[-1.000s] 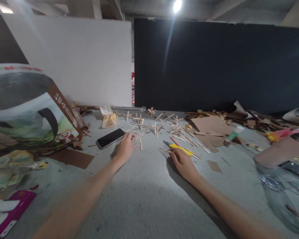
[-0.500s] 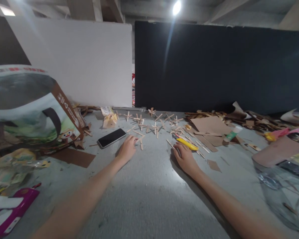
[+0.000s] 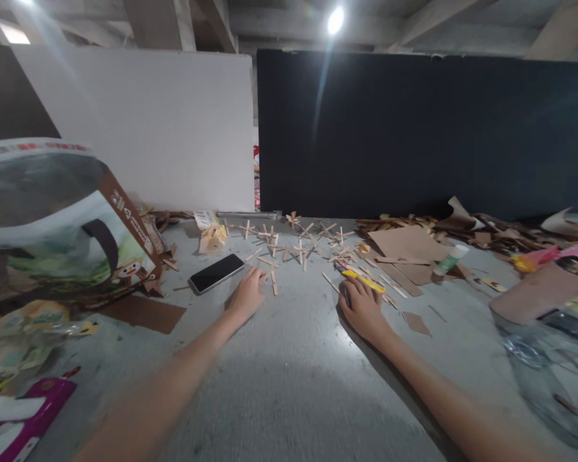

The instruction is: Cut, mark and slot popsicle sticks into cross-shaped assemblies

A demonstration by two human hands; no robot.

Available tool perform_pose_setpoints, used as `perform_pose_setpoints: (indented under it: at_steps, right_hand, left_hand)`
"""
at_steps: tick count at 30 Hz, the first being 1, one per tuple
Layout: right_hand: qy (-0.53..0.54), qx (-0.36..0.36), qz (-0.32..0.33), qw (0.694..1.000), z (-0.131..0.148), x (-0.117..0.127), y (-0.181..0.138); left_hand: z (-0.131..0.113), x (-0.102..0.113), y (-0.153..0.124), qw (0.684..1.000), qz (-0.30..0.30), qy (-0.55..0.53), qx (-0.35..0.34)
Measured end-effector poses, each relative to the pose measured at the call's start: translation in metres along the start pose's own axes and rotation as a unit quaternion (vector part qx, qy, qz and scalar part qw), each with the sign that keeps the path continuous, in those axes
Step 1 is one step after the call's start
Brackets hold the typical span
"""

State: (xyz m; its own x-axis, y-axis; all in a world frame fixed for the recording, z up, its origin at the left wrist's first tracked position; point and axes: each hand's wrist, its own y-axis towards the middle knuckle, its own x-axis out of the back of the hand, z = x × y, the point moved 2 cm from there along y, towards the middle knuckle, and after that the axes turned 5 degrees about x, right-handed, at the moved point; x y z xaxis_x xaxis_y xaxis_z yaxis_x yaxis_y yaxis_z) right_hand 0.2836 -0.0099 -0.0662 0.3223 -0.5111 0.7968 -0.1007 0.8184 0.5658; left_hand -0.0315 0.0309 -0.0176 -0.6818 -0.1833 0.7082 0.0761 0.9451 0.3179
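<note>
The yellow utility knife [image 3: 370, 281] has shifted right, lying at the loosely spread right hand [image 3: 363, 312], apparently released; whether the left hand [image 3: 248, 295] pinches anything cannot be determined.

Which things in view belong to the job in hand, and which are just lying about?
Likely in use:
- yellow cutter, by the right hand
- loose wooden stick, beside the left hand
- crossed wooden sticks, farther ahead

Seemingly just lying about:
- phone
- printed bag
- pinkish tumbler
</note>
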Motion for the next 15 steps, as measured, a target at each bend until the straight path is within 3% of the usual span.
perform_pose_setpoints:
  at_steps: [15]
  right_hand:
    - [0.017, 0.007, 0.007, 1.000, 0.0056, 0.0033, 0.0008]
  left_hand:
    - [0.0010, -0.0007, 0.0019, 0.999, -0.003, -0.034, 0.008]
